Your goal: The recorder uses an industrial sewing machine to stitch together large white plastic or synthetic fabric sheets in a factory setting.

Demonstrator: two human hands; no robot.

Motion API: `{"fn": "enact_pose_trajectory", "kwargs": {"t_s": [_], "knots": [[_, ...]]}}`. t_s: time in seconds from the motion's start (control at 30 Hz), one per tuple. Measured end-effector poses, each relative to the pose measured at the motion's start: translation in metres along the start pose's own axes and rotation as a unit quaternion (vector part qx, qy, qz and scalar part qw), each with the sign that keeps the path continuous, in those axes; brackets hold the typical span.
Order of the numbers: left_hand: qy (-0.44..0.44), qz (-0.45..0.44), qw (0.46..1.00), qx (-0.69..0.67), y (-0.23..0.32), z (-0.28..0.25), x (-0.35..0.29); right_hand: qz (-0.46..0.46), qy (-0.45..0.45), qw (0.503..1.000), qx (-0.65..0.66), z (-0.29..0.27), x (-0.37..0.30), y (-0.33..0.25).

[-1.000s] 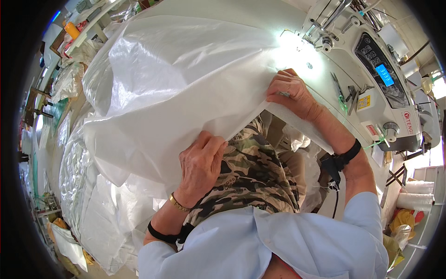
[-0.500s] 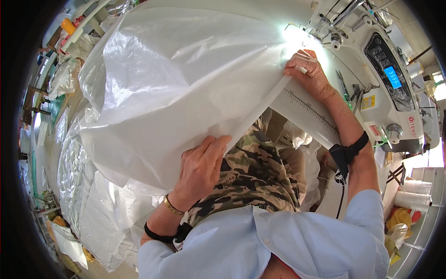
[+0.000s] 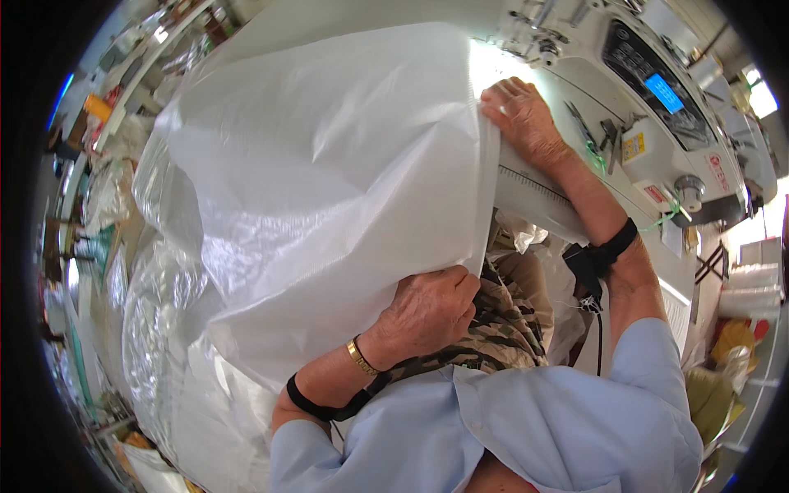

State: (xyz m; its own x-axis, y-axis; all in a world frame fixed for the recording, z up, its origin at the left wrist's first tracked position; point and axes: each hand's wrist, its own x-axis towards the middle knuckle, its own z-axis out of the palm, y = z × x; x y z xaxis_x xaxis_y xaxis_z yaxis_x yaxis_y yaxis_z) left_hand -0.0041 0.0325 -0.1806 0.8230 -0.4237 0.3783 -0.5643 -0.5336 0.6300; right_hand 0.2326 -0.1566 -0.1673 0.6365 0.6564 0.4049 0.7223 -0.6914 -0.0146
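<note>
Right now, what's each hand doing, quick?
Left hand: closed, gripping the near edge of the white woven sack.
Right hand: fingers curled on the sack's far edge.

A worker in a pale blue short-sleeved shirt (image 3: 526, 427), camouflage-patterned trousers (image 3: 493, 329), a gold bracelet (image 3: 360, 358) and black wrist straps (image 3: 612, 246).

Large white woven sack (image 3: 329, 181), draped

left hand (image 3: 427, 312) curled shut, right hand (image 3: 522, 119) outstretched – fingers pinching
</note>
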Motion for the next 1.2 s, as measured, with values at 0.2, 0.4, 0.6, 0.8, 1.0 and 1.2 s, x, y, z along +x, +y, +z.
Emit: {"fn": "enact_pose_trajectory", "kwargs": {"t_s": [0.2,0.4,0.6,0.8,1.0,1.2], "knots": [[-0.035,0.025,0.998,0.035,-0.01,0.001,0.005,0.04,-0.006,0.999,-0.01,-0.01,-0.011,-0.012],[-0.018,0.021,0.994,0.105,-0.025,-0.005,0.017,0.051,-0.028,0.998,-0.031,-0.006,-0.014,-0.006],[-0.03,0.015,0.987,0.155,-0.039,-0.021,0.05,0.0,0.024,1.0,-0.019,0.002,-0.021,-0.008],[-0.043,0.043,0.976,0.209,-0.056,-0.019,0.101,0.001,0.022,1.0,0.008,-0.004,-0.022,-0.01],[-0.021,0.054,0.971,0.234,-0.071,-0.02,0.157,-0.003,0.025,1.0,0.005,-0.007,-0.018,-0.006],[0.031,0.084,0.96,0.266,-0.088,-0.003,0.195,0.021,0.049,0.993,0.102,-0.003,-0.024,0.002]]}}
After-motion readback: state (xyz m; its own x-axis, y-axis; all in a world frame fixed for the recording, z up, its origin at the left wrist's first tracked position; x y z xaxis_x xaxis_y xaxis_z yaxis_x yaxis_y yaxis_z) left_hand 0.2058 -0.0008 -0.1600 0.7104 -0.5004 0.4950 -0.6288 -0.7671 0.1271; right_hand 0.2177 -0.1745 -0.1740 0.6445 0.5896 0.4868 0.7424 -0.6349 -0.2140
